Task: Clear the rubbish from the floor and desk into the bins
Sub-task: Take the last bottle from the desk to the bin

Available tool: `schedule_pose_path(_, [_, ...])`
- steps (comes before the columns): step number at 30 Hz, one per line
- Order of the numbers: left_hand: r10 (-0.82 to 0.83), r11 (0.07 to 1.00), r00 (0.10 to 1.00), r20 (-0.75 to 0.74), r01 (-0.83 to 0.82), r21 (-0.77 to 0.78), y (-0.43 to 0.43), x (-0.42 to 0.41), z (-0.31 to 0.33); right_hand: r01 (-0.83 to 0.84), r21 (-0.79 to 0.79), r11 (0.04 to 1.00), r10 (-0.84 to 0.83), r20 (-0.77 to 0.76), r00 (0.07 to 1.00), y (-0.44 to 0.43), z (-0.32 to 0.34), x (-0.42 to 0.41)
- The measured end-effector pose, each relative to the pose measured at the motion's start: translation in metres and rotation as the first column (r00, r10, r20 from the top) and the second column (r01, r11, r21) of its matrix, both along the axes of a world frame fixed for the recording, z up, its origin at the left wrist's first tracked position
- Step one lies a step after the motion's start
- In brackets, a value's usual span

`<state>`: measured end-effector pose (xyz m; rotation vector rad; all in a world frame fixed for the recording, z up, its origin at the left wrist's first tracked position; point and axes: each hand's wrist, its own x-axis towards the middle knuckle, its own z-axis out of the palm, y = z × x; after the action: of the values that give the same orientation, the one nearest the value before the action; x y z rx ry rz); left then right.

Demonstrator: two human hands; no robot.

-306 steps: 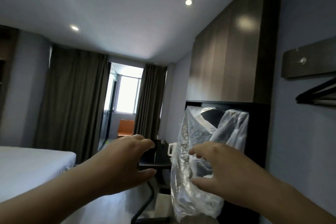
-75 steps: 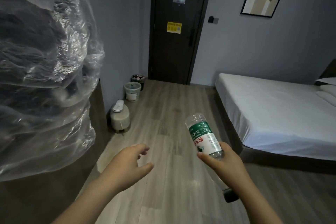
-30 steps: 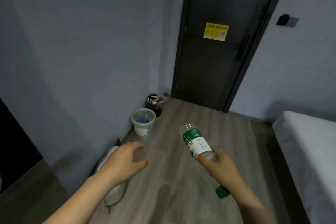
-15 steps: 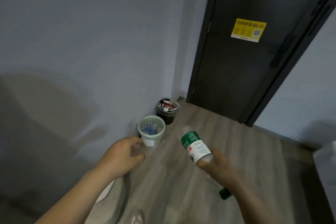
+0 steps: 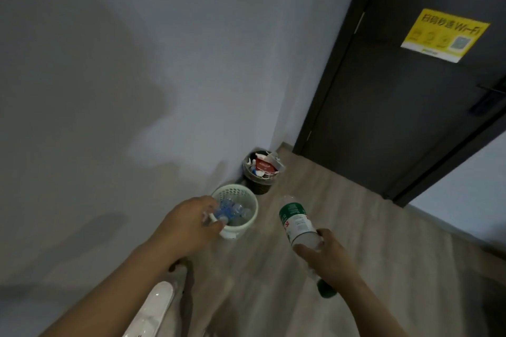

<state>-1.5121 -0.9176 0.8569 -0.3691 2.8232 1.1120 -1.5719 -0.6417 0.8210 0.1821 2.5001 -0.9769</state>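
My right hand (image 5: 327, 260) grips a clear plastic bottle (image 5: 297, 223) with a green and white label, its green cap pointing down toward me. A pale green mesh bin (image 5: 247, 223) stands on the wooden floor by the wall and holds several clear bottles. Behind it, in the corner, a dark bin (image 5: 258, 186) is full of mixed wrappers. My left hand (image 5: 189, 223) hovers with relaxed fingers in front of the green bin's near rim and holds nothing. The bottle is to the right of the green bin.
A grey wall (image 5: 137, 90) runs along the left. A dark door (image 5: 410, 104) with a yellow sticker (image 5: 445, 34) closes off the far right. A white appliance (image 5: 153, 309) stands on the floor at the bottom, under my left arm.
The view has closed in on the two bins. Both hands have come nearer the green bin, the right one still carrying the bottle.
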Motion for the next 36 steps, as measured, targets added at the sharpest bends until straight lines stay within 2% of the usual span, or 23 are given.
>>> schedule_pose_path(9, [0.048,0.999,0.987,0.151,-0.05,0.011,-0.039,-0.09,-0.058,-0.093,0.057,0.994,0.079,0.214,0.974,-0.062,-0.072,-0.129])
schedule_pose_path(11, [0.101,0.994,0.974,0.202,-0.108,0.023,-0.045,-0.103,-0.078,-0.107,0.069,0.992,0.088,0.235,0.968,-0.073,-0.096,-0.158])
schedule_pose_path(13, [0.153,0.988,0.973,0.171,-0.154,-0.006,-0.053,-0.12,-0.11,-0.124,0.08,0.989,0.101,0.242,0.965,-0.084,-0.126,-0.187])
schedule_pose_path(18, [0.132,0.989,0.954,0.271,-0.108,-0.101,-0.075,-0.164,-0.196,-0.177,0.147,0.973,0.144,0.214,0.966,-0.11,-0.206,-0.249])
schedule_pose_path(22, [0.148,0.979,0.953,0.265,-0.104,-0.174,-0.087,-0.193,-0.258,-0.23,0.169,0.958,0.193,0.209,0.959,-0.137,-0.277,-0.291])
schedule_pose_path(29, [0.19,0.973,0.937,0.292,-0.139,-0.186,-0.104,-0.219,-0.362,-0.288,0.207,0.935,0.244,0.215,0.946,-0.191,-0.392,-0.341])
schedule_pose_path(32, [0.196,0.973,0.951,0.24,-0.157,-0.171,-0.112,-0.226,-0.393,-0.257,0.176,0.95,0.234,0.142,0.962,-0.204,-0.422,-0.355])
schedule_pose_path(36, [0.2,0.976,0.923,0.33,-0.157,-0.151,-0.112,-0.23,-0.399,-0.194,0.113,0.975,0.197,-0.014,0.98,-0.206,-0.434,-0.347])
